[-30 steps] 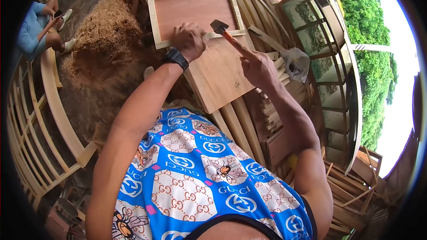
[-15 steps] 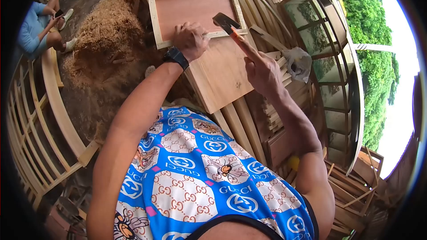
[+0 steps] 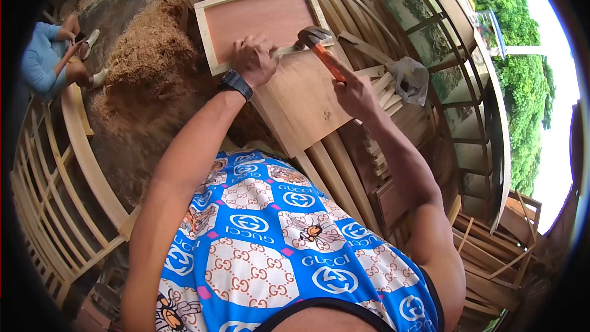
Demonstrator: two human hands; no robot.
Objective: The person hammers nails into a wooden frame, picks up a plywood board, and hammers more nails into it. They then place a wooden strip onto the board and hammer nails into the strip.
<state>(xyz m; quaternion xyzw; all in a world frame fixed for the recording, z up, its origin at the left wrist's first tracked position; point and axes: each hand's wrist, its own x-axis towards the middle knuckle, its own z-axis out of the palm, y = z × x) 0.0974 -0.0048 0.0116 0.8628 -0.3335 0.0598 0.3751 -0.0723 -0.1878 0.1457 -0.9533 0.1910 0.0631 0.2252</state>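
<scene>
A pale wooden frame [image 3: 211,42] with a reddish plywood panel [image 3: 261,21] set in it lies on a wooden board [image 3: 307,101]. My left hand [image 3: 253,61], a black watch [image 3: 236,84] on its wrist, is closed over the near rail of the frame, knuckles up and fingers curled toward the panel. Its fingertips are partly hidden. A claw hammer [image 3: 326,58] with an orange handle is gripped in my right hand [image 3: 356,95]. The hammer's dark head overlaps the right part of the near rail, a short way from my left fingers.
Long timber strips [image 3: 335,172] run beneath the board. A clear plastic bag [image 3: 410,80] lies to the right, beside a glazed wooden cabinet [image 3: 452,61]. At left are a sawdust heap [image 3: 150,49], a slatted wooden piece [image 3: 58,178] and a seated person [image 3: 46,61] holding a phone.
The hammer head has turned and come closer to the near rail, and my right hand has shifted slightly up and left. My left hand keeps its place on the frame while the view shifts.
</scene>
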